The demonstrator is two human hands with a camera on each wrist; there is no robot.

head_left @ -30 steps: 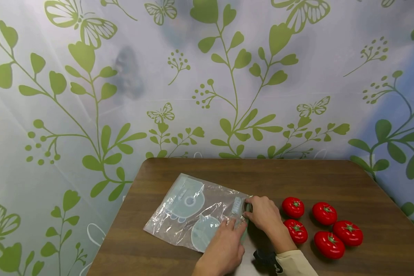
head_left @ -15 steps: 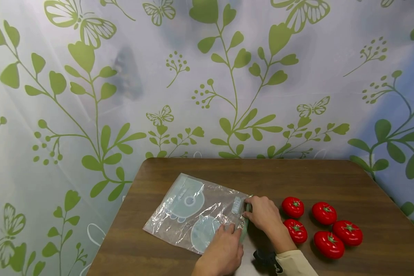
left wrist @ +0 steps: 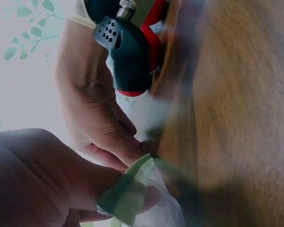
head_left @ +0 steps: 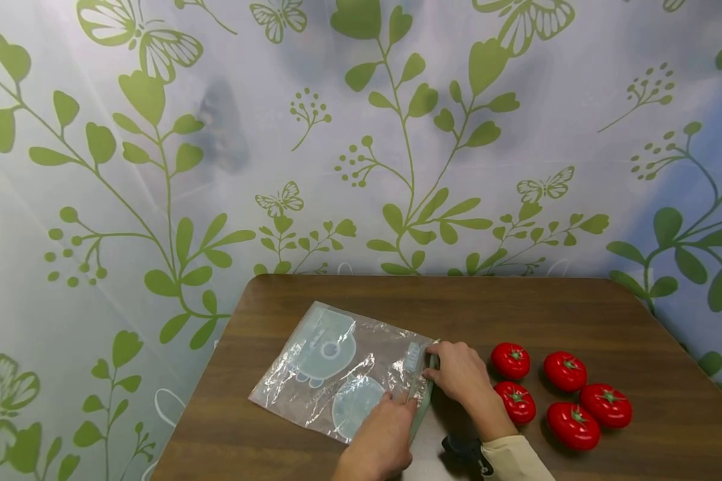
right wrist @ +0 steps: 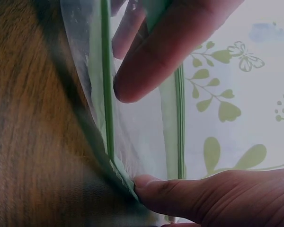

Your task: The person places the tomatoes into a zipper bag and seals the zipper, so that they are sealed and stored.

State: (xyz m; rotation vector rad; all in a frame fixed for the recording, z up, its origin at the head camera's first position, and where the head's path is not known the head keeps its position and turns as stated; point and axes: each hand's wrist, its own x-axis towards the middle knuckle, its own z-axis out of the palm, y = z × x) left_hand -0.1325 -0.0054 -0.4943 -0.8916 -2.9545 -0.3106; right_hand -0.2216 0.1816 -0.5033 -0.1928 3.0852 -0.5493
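A clear zip bag (head_left: 391, 354) with pale blue animal prints and a green zip edge lies slanted on the table. My left hand (head_left: 378, 437) pinches the near part of its green edge; in the left wrist view the left hand (left wrist: 42, 177) has a digit showing through the plastic. My right hand (head_left: 460, 371) holds the far corner of the same edge between thumb and fingers. The right wrist view shows the bag's two green strips (right wrist: 106, 80) spread apart, a left-hand finger (right wrist: 146, 71) between them and the right thumb (right wrist: 173, 194) at the corner.
Several shiny red tomatoes (head_left: 567, 371) sit on the brown wooden table (head_left: 487, 300), right of the right hand. A black wrist device (head_left: 464, 454) is on the right wrist. Behind the table hangs a white cloth (head_left: 247, 200) with green leaves and butterflies.
My left hand has drawn slightly nearer and its fingers, earlier spread over the bag, now bend in at the green edge. The right hand and the tomatoes have stayed put.
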